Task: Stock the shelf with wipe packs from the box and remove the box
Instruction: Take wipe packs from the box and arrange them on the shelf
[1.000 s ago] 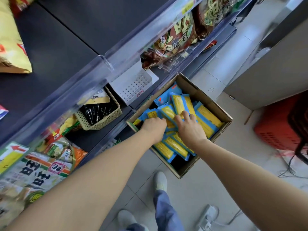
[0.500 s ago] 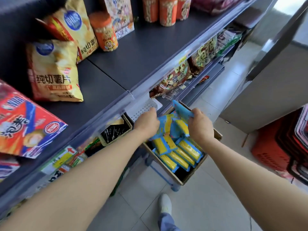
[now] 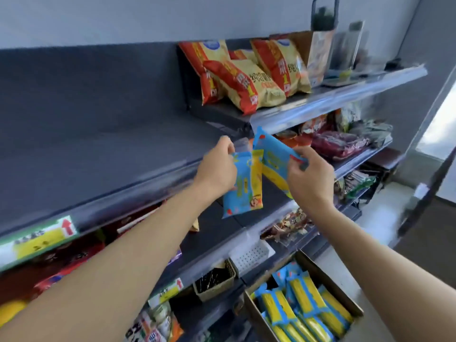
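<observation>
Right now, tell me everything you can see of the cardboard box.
The cardboard box is plain brown, open-topped, sitting low beside the base of the shelving at lower right. Blue-and-yellow wipe packs lie in rows inside. Its near end is cut off by the frame. Neither the left hand nor the right hand touches it.

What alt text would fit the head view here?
The left hand and right hand each hold a blue-and-yellow wipe pack before a dark shelf. Below, an open cardboard box holds more packs; chip bags sit on a higher shelf.
</observation>
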`<act>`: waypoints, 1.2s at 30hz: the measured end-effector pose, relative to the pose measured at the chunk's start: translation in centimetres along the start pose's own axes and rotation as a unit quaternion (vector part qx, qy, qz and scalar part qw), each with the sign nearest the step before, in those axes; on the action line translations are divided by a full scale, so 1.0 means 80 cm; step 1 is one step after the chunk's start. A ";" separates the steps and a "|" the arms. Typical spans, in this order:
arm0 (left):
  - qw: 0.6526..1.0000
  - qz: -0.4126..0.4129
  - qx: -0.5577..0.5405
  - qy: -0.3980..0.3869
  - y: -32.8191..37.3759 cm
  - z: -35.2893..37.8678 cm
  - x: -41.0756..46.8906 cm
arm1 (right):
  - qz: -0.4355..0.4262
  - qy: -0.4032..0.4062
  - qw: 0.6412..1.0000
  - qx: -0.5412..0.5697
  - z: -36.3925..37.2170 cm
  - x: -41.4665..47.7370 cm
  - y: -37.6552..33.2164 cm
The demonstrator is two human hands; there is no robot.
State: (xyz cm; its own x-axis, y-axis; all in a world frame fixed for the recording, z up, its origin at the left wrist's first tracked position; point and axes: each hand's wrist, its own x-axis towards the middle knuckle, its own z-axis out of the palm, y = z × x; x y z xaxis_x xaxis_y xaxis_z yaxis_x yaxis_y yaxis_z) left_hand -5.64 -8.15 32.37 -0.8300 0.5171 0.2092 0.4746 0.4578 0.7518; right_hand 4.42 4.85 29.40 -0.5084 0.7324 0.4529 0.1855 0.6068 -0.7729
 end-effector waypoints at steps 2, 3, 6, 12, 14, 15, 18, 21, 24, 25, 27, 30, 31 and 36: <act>0.998 0.014 -0.027 0.047 0.010 -0.046 -0.002 | -0.027 0.002 0.999 0.033 0.005 0.012 -0.039; 0.997 0.020 -0.040 0.066 0.014 -0.069 -0.005 | -0.039 0.000 0.998 0.048 0.010 0.017 -0.058; 0.992 0.009 -0.055 0.113 0.016 -0.138 -0.019 | -0.075 -0.027 0.991 0.106 0.038 0.025 -0.113; 0.970 -0.032 0.060 0.232 -0.033 -0.286 -0.062 | -0.156 -0.112 0.963 0.192 0.135 -0.001 -0.229; 0.961 -0.041 0.080 0.261 -0.056 -0.334 -0.080 | -0.181 -0.148 0.949 0.209 0.173 -0.018 -0.269; 0.957 -0.044 0.100 0.268 -0.068 -0.358 -0.088 | -0.192 -0.168 0.942 0.216 0.191 -0.027 -0.289; 0.936 -0.058 0.190 0.292 -0.117 -0.438 -0.111 | -0.212 -0.232 0.922 0.226 0.248 -0.053 -0.354; 0.911 -0.106 0.254 0.307 -0.175 -0.517 -0.128 | -0.220 -0.287 0.907 0.217 0.310 -0.077 -0.418; 0.890 -0.166 0.294 0.306 -0.231 -0.582 -0.133 | -0.216 -0.319 0.902 0.194 0.371 -0.096 -0.467; 0.885 -0.184 0.309 0.295 -0.246 -0.598 -0.133 | -0.211 -0.326 0.903 0.185 0.390 -0.101 -0.479; 0.882 -0.207 0.329 0.266 -0.275 -0.622 -0.128 | -0.197 -0.339 0.905 0.166 0.425 -0.108 -0.497; 0.891 -0.213 0.337 0.217 -0.314 -0.641 -0.111 | -0.172 -0.364 0.904 0.140 0.462 -0.113 -0.509; 0.894 -0.214 0.337 0.203 -0.325 -0.644 -0.103 | -0.161 -0.373 0.903 0.136 0.472 -0.114 -0.510; 0.909 -0.210 0.321 0.162 -0.376 -0.653 -0.068 | -0.128 -0.403 0.902 0.088 0.515 -0.119 -0.512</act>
State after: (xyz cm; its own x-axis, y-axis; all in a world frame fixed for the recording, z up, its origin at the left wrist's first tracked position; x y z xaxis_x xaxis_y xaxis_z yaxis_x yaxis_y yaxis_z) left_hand -30.69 -62.53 41.31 -0.9710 0.0077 0.2391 0.0837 0.9472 0.3096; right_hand -32.98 -39.67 38.42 -0.9748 0.0699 0.2120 -0.1255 0.6138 -0.7795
